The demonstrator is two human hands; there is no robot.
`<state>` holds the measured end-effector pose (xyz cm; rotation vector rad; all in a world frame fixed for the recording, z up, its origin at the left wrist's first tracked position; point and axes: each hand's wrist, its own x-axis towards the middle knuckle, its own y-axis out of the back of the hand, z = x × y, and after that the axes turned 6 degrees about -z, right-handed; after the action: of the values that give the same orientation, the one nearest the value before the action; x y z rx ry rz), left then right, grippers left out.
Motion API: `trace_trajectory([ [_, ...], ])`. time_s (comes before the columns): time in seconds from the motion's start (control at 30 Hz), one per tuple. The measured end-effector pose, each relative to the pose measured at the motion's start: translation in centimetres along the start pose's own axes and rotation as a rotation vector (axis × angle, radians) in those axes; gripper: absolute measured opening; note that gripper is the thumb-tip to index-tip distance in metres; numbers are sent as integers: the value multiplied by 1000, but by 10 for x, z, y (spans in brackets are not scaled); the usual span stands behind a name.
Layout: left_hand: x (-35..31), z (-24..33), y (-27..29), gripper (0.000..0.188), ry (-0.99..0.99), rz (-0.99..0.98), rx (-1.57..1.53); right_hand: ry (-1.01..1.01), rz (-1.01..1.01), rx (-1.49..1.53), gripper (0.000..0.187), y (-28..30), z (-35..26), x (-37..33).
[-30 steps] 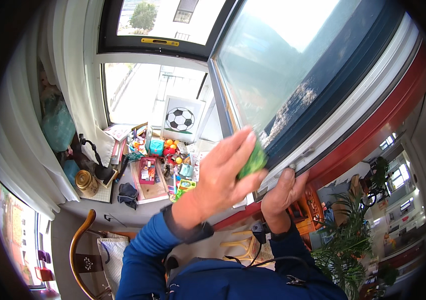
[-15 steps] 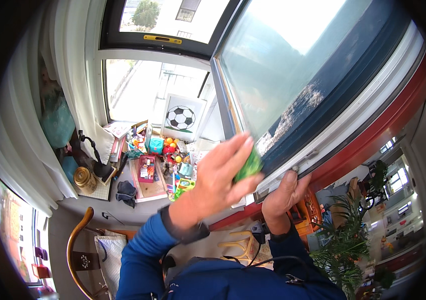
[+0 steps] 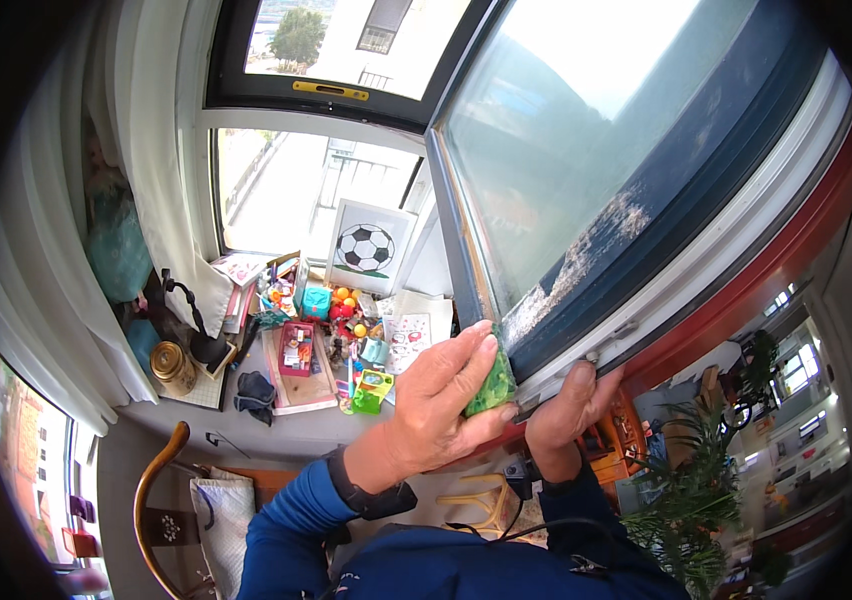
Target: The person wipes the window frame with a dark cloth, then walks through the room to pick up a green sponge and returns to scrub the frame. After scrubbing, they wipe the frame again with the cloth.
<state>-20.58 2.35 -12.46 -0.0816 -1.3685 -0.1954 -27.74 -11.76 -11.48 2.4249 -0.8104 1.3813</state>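
Observation:
A dark-framed window sash point(image 3: 686, 190) stands swung open in front of me, with a strip of whitish foam or residue point(image 3: 591, 250) along its lower frame. My left hand point(image 3: 431, 405) is closed on a green sponge point(image 3: 493, 390), pressed to the near lower corner of the sash. The fingers lie over the sponge's upper side, so only part of it shows. Just to the right, my right hand point(image 3: 568, 408) grips the white lower edge of the sash, its thumb up near a small metal fitting point(image 3: 592, 356).
Below the window, toys and papers crowd a desk point(image 3: 296, 412), with a soccer-ball picture point(image 3: 366, 247) behind. A gold-lidded jar point(image 3: 172, 366) and a black lamp point(image 3: 208, 345) stand left, by white curtains point(image 3: 146, 130). A wooden chair point(image 3: 146, 480) and a plant point(image 3: 686, 490) flank me.
My left hand and the sponge have moved down along the frame to its near corner. My right hand keeps its hold on the sash edge. The view has shifted slightly.

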Motion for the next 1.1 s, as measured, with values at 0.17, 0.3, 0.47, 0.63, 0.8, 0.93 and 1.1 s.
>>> trace_trajectory([
  [0.17, -2, -1, 0, 66, 142, -116, -19, -25, -16, -3, 67, 1, -2, -1],
  [0.3, 0, -3, 0, 67, 31, -56, -5, -10, -26, -21, 67, 3, -3, 0],
  [0.47, 11, 2, 3, 66, 82, -94, -8, -38, -39, 24, 66, 2, -4, -1],
  [0.63, 13, 6, 4, 66, 22, -48, -19, -11, -33, 19, 62, 3, -4, 1],
  [0.8, 12, 2, 2, 65, 22, -54, -10, 19, -48, -10, 61, 3, -2, 1],
  [0.93, 20, 0, 2, 64, 50, -72, 2, 15, -29, 11, 60, 2, -1, 1],
  [1.1, 33, -1, 3, 68, 91, -94, -6, 5, -57, -34, 61, 5, -4, 1],
])
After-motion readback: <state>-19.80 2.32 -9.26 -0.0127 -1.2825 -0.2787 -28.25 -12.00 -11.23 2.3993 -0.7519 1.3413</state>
